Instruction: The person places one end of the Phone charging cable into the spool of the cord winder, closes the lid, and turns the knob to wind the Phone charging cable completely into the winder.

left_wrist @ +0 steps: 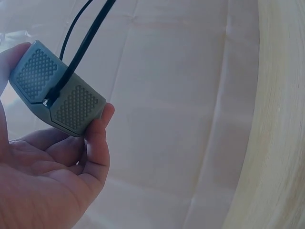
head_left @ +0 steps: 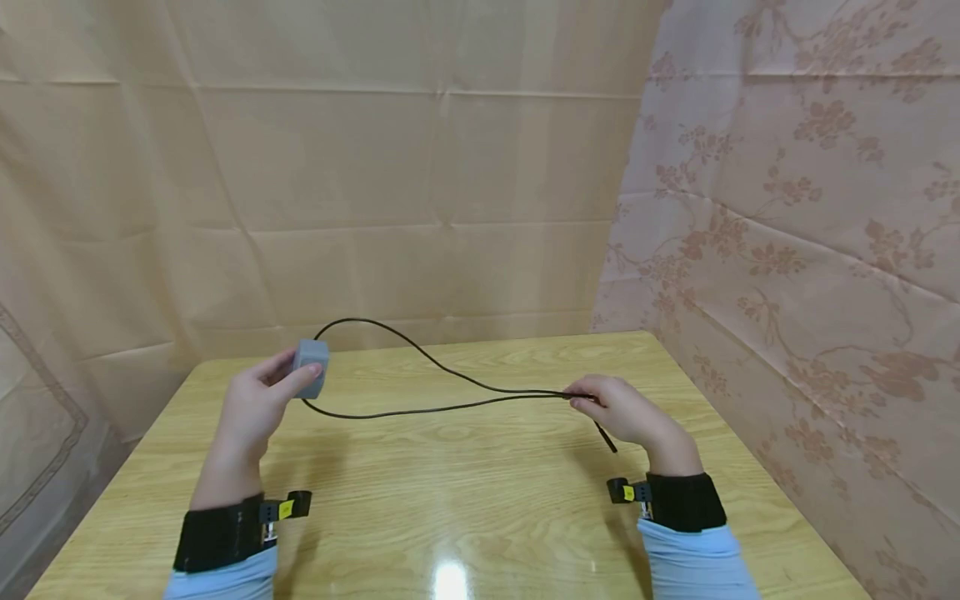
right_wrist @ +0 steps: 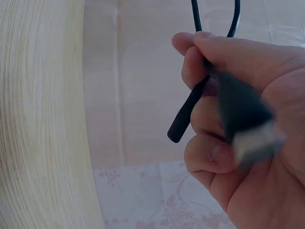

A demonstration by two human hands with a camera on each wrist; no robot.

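so the left hand (head_left: pixel 255 408) has a grey-blue block (head_left: pixel 312 354) pinched between thumb and fingers, held up over the far left part of the wooden table (head_left: pixel 465 492). from the head view the block's top pokes past the line of the far edge, with the beige cloth (head_left: pixel 337 183) right behind, and there's a strip of wood between that hand and the left edge

a black cable (left_wrist: pixel 84 47) comes off the block on two sides, bows into a long loop and narrows to two strands side by side at the right hand (head_left: pixel 630 412). that hand grips both strands, thumb against finger, other fingers curled in, and looks pretty near the right edge, where the flowered cloth (head_left: pixel 787 217) slants along. two ends stick out below the grip: a slim black tip (right_wrist: pixel 183 119) and a chunkier plug (right_wrist: pixel 243 107) with a blurry pale end

loads of room between the hands, just the loop hanging across it, and a broad stretch of wood on the near side too
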